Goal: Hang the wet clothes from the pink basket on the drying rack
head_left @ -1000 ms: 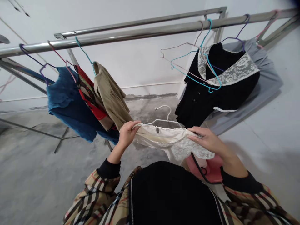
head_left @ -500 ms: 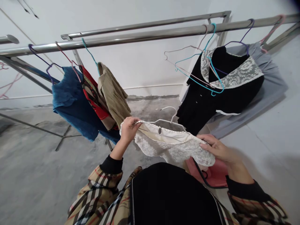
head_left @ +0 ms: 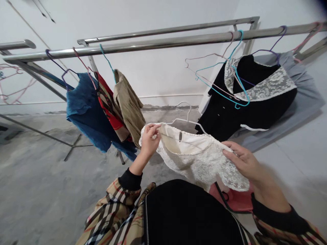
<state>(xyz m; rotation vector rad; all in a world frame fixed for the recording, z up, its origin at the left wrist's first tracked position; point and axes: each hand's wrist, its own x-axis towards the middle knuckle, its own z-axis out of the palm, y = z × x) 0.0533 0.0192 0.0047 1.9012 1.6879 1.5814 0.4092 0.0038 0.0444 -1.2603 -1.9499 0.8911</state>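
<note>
A white lace top [head_left: 201, 162] hangs on a white hanger [head_left: 188, 119] in front of me, its neckline facing up. My left hand [head_left: 150, 139] pinches the top at its left shoulder, by the end of the hanger. At the opposite shoulder, my right hand [head_left: 241, 160] grips the lace between thumb and fingers. The hanger's hook rises free above the neckline, apart from the rail. Lower parts of the top are hidden behind its front and my body.
A metal rail [head_left: 158, 44] crosses ahead. On its left hang a blue garment [head_left: 88, 109], a red patterned one [head_left: 112, 115] and a khaki one [head_left: 127, 102]. Rightward are a bare turquoise hanger [head_left: 219, 97], a black lace-collared top [head_left: 245, 119] and grey clothing [head_left: 306, 81]. Something red [head_left: 237, 199] sits below.
The lace top has come a little closer and spread wider between my hands. Both hands have shifted right in the view, and the rail with its clothes has shifted slightly right too.
</note>
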